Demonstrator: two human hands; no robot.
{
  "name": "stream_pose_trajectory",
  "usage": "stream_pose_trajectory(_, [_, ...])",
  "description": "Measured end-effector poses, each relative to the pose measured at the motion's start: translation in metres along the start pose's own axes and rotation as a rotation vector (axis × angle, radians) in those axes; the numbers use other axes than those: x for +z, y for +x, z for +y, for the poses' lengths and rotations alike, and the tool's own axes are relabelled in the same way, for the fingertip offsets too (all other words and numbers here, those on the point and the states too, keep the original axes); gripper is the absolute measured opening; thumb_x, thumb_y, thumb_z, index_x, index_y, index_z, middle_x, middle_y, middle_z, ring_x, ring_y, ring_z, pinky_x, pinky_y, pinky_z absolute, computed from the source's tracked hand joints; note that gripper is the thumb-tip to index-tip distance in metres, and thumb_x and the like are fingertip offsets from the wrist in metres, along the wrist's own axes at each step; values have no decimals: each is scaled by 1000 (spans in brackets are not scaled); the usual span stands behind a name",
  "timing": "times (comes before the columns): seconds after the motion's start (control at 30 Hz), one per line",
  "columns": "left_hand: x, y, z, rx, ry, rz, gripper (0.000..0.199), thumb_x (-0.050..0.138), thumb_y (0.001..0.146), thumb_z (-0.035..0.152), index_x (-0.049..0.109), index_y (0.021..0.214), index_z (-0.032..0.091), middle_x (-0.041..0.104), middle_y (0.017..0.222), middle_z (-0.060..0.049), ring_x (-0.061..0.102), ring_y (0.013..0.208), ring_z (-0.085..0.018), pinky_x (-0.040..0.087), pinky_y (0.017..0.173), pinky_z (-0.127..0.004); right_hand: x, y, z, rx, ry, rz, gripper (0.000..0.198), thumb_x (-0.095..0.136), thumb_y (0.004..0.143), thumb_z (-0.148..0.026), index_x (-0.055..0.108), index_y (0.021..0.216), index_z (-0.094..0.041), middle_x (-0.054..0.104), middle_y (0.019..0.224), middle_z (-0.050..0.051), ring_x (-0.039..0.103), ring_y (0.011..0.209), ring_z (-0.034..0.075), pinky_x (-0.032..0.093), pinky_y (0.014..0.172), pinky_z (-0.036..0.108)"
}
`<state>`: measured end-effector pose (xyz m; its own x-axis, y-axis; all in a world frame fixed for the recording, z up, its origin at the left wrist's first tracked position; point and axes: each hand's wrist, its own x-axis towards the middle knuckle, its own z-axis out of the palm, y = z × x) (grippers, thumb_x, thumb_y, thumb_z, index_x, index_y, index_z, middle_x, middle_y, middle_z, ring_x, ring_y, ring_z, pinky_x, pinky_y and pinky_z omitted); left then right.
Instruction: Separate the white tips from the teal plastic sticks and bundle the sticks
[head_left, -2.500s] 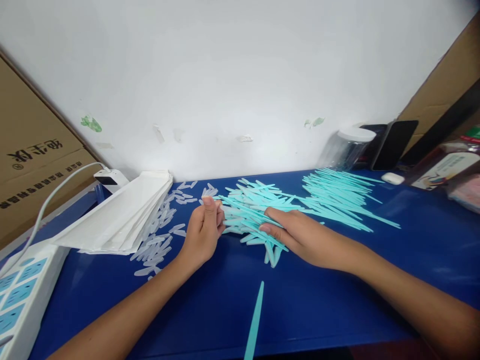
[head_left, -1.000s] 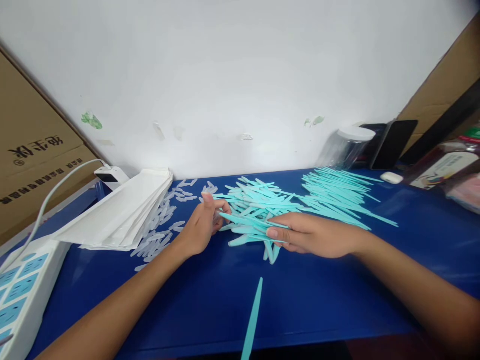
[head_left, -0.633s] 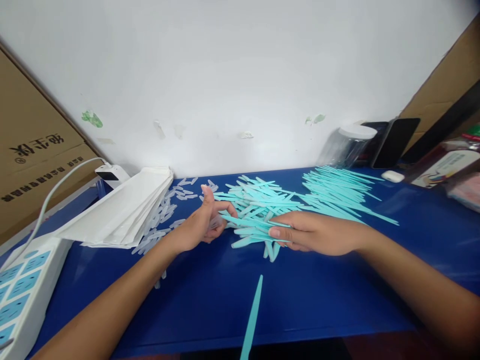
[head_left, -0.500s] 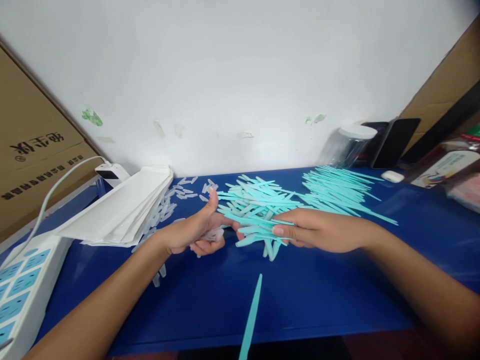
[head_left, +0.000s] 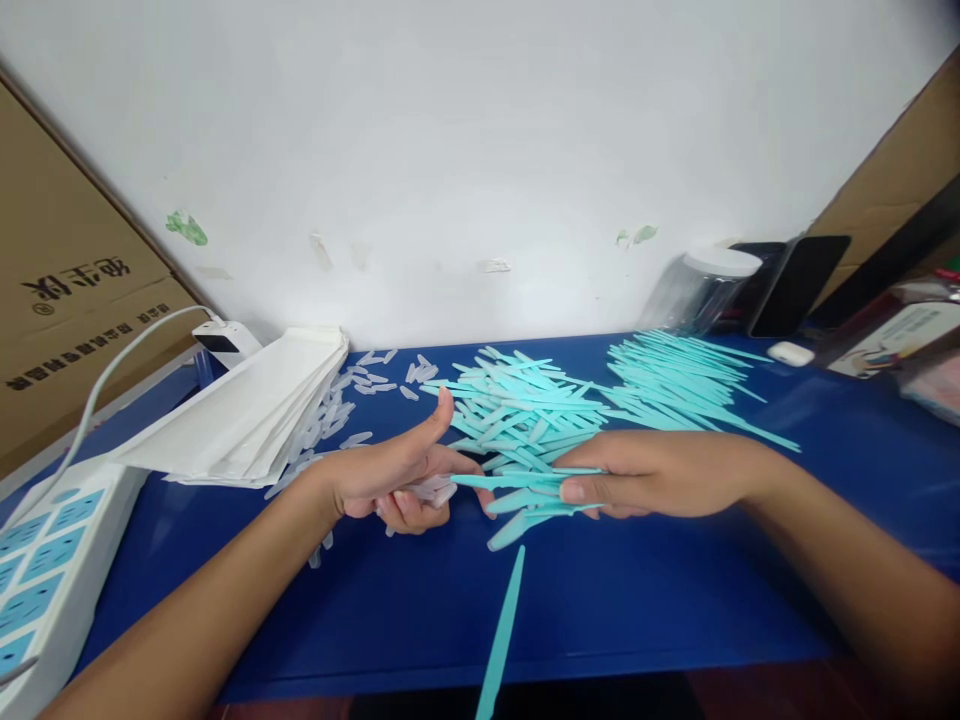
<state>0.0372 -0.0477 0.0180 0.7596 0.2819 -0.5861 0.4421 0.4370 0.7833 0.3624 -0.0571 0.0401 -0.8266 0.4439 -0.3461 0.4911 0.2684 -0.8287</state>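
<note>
My left hand has its lower fingers curled round several small frosted caps, thumb raised and index finger stretched toward the right. My right hand pinches several slim teal sticks that look like eyebrow razors, fanned out to the left. The tip of one razor reaches my left fingers; whether it touches a cap is hard to tell. Behind the hands lies a heap of teal razors, with another pile of razors to its right. One razor sits alone near the front edge.
Loose frosted caps lie left of the heap, beside a stack of white paper sleeves. A power strip and cardboard box stand at left. At back right are a clear jar, a phone and a bottle.
My right hand has drawn its razors slightly toward me and right, away from the heap. One razor now points at my left hand, whose thumb has shifted a little right.
</note>
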Motion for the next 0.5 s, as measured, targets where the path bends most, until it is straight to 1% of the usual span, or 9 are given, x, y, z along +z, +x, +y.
stream_pose_trajectory(0.1, [2,0,2,-2,3,-55,112,3,76,103,67,119,22,24,55,8,4,43,-11,4,38,-28,0,0,-1,10,-12,-11,49,50,109,-63,61,94,-18,61,82,1,59,72,15,50,67,27])
stream_pose_trajectory(0.2, [6,1,5,-2,9,-82,111,0,76,102,67,115,22,24,54,8,4,43,-11,4,37,-27,0,-2,-2,16,-31,-11,51,48,109,-65,62,95,-18,62,83,2,61,74,16,50,69,28])
stream_pose_trajectory(0.3, [11,1,8,-20,17,-82,111,1,74,103,67,112,23,23,53,7,3,44,-11,4,35,-26,-1,-5,-3,22,-44,10,48,49,110,-62,62,95,-19,64,88,3,62,76,16,50,70,28])
stream_pose_trajectory(0.4, [11,1,9,-36,20,-78,109,4,75,104,66,113,23,23,52,8,3,43,-11,4,35,-27,-1,-5,-2,28,-60,-1,47,50,109,-62,62,94,-19,63,84,2,61,74,16,49,69,28])
stream_pose_trajectory(0.5, [9,2,6,-38,26,-88,106,6,77,103,65,114,23,26,53,7,4,43,-11,5,35,-27,0,-3,-2,32,-77,-31,53,47,109,-66,64,94,-18,61,80,2,60,72,16,48,68,28])
